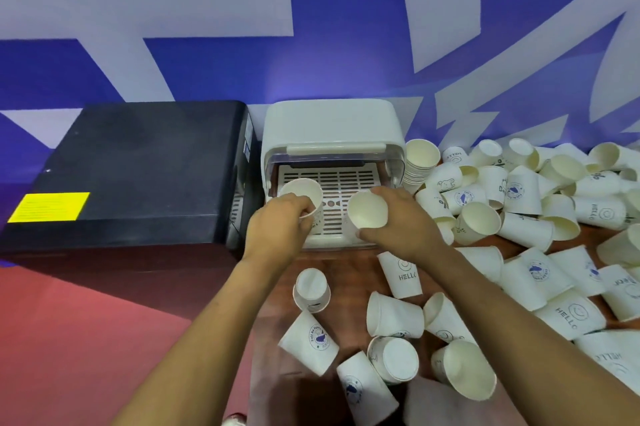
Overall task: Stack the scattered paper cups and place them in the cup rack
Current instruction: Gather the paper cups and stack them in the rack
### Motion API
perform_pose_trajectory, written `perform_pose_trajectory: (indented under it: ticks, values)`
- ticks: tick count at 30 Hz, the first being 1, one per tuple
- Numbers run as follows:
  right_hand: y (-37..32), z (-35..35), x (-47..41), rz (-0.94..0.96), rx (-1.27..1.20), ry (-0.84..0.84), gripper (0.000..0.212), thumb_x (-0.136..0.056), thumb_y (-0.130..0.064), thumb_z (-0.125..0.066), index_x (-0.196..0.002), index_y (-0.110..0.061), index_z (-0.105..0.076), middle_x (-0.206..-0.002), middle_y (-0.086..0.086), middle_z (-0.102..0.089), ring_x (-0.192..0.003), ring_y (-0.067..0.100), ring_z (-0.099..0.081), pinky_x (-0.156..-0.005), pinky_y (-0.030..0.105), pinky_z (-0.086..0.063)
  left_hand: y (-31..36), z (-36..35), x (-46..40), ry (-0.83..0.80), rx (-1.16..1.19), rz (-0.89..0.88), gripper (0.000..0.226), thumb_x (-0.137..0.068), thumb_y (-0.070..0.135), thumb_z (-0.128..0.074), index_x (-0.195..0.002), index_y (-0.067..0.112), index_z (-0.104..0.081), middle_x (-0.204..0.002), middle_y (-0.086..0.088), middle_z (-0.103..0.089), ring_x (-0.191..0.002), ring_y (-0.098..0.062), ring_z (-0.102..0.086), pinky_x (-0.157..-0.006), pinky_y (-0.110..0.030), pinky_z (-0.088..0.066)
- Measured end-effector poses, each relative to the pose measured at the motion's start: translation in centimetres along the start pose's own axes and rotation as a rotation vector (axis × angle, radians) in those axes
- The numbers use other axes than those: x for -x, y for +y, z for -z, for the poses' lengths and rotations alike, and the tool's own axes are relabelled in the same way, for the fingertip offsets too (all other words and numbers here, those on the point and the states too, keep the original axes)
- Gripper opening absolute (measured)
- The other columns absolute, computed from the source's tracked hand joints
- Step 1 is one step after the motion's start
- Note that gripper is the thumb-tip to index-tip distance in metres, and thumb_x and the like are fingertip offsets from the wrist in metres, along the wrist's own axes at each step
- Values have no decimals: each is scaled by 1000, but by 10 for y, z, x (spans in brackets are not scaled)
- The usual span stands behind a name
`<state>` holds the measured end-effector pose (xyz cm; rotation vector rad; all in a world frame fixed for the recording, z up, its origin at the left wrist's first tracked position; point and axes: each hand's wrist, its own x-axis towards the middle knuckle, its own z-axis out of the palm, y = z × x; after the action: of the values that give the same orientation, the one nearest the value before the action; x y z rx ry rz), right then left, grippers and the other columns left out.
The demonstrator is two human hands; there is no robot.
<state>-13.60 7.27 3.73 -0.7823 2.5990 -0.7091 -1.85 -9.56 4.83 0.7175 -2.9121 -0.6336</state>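
One paper cup [300, 191] is gripped by the left hand [277, 223], another cup [367, 210] by the right hand [398, 221] — the stacking step, it seems. Next, one cup is to be slid into the other above the cup rack [332, 128].

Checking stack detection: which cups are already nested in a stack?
The stack of cups standing right of the cup rack, mouth up, many rims layered; the rest lie loose and single.

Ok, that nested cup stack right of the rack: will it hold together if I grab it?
The stack stands upright with many rims nested tightly, so it will probably lift as one piece and feel light. Thin paper walls may crush under a hard squeeze. It is tall and narrow, with loose cups leaning against it, so a sideways push could topple it.
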Motion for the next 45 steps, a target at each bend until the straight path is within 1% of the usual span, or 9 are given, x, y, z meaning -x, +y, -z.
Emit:
perform_pose_trajectory:
  ticks: [4,10,16,24,29,34,39,43,45]
  values:
    - [-14,-13,-11,35,-42,20,82,-71,-38,-77,-140,-25,-35,-139,2,-41,-126,21,-42,-102,36,-39,-7,2,-4,37,28,81,11,-91,23,-55,-95,21,-65,-101,3,-66,-92,-21,-58,-69,-29,-41]
    - [-23,-30,-28,40,-7,12,85,-74,-40,-75,-144,-25,-30,-145,0,-35,-130,21,-38,-104,38,-37,-15,-11,-12,43,31,68,15,-92,23,-55,-103,21,-65,-104,3,-65,-94,-19,-59,-74,-33,-47]
    - [-16,-46,-38,9,58,-14,83,-77,-46,-71,-145,-27,-27,-146,-2,-34,-131,22,-37,-101,38,-40,-26,-35,-21,67,-34,30,15,-92,23,-54,-102,22,-65,-101,2,-65,-91,-20,-59,-74,-33,-47]
    - [-3,-69,-50,-42,96,-44,83,-74,-55,-70,-141,-25,-33,-141,1,-42,-124,22,-44,-96,39,-45,-39,-66,-24,-4,-233,56,22,-91,17,-50,-106,21,-65,-101,0,-65,-90,-24,-61,-68,-30,-40]
    - [-1,-79,-53,-55,83,-113,85,-76,-51,-71,-144,-26,-27,-145,-1,-35,-129,21,-41,-100,37,-42,-45,-77,-28,-92,-289,80,27,-91,14,-48,-112,23,-63,-107,1,-64,-97,-23,-60,-74,-30,-39]
    - [-5,-86,-56,-27,24,-126,85,-76,-44,-74,-145,-23,-28,-146,1,-35,-129,20,-40,-105,34,-37,-48,-79,-27,-99,-272,65,27,-98,33,-43,-110,23,-64,-105,0,-66,-97,-23,-60,-78,-32,-40]
    - [-3,-85,-56,-30,47,-191,92,-73,-51,-73,-146,-27,-22,-149,0,-32,-132,22,-38,-105,40,-37,-47,-78,-24,-128,-262,41,30,-98,36,-40,-112,21,-62,-110,-1,-64,-104,-23,-55,-83,-33,-41]
    - [8,-71,-48,11,42,-185,92,-74,-51,-72,-147,-30,-20,-150,-1,-32,-134,22,-36,-107,44,-38,-50,-70,-21,-65,-155,10,31,-96,38,-47,-121,24,-59,-123,4,-58,-114,-21,-48,-91,-34,-41]
    - [18,-60,-39,22,13,-138,85,-77,-47,-71,-146,-29,-25,-148,0,-34,-132,21,-38,-106,42,-39,-46,-61,-15,-1,-85,-30,31,-93,36,-52,-120,23,-60,-121,3,-58,-111,-21,-49,-91,-35,-43]
